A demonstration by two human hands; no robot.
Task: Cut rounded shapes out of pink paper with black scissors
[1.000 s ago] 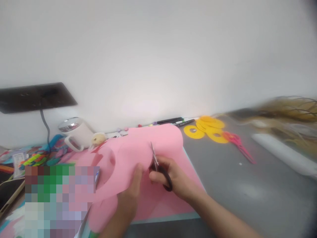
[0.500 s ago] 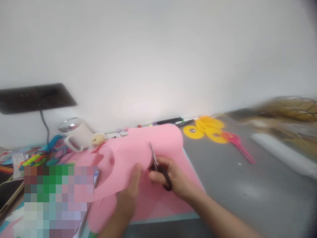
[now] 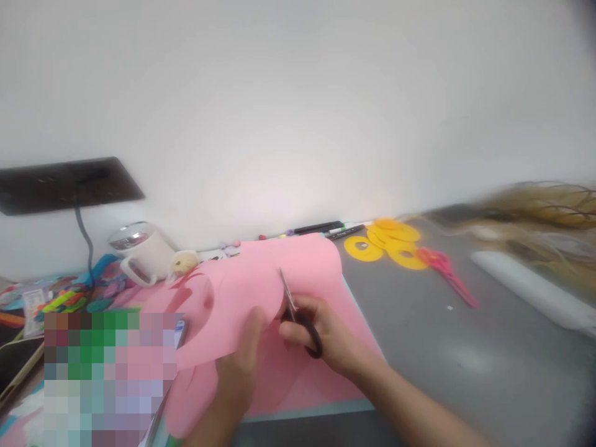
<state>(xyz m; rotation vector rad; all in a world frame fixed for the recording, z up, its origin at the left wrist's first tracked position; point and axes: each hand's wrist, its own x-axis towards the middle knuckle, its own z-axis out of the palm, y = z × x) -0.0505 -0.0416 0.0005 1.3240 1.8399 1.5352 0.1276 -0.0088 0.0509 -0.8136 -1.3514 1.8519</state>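
A large sheet of pink paper [image 3: 233, 292] is lifted and curled over the table, with curved cut-outs in its left part. My left hand [image 3: 244, 360] grips its near edge, thumb on top and the other fingers hidden beneath. In my right hand [image 3: 321, 329] are black-handled scissors [image 3: 305, 335], my fingers through the handle loops. Their blades point away from me and lie at a cut in the paper, nearly closed. More pink paper [image 3: 321, 372] lies flat under both hands, on a light blue sheet [image 3: 326, 406].
Yellow paper rings [image 3: 365, 249] and pink scissors [image 3: 449, 276] lie right on the grey table [image 3: 465, 354]. Markers [image 3: 321, 227] line the wall. At left stand a white lidded mug [image 3: 149, 251] and colourful odds and ends [image 3: 65, 301]. A white roll [image 3: 535, 288] lies far right.
Hardly anything differs. The scissors' blades have come slightly closer together, and the pink paper has shifted a little to the left. Both hands stay in nearly the same place.
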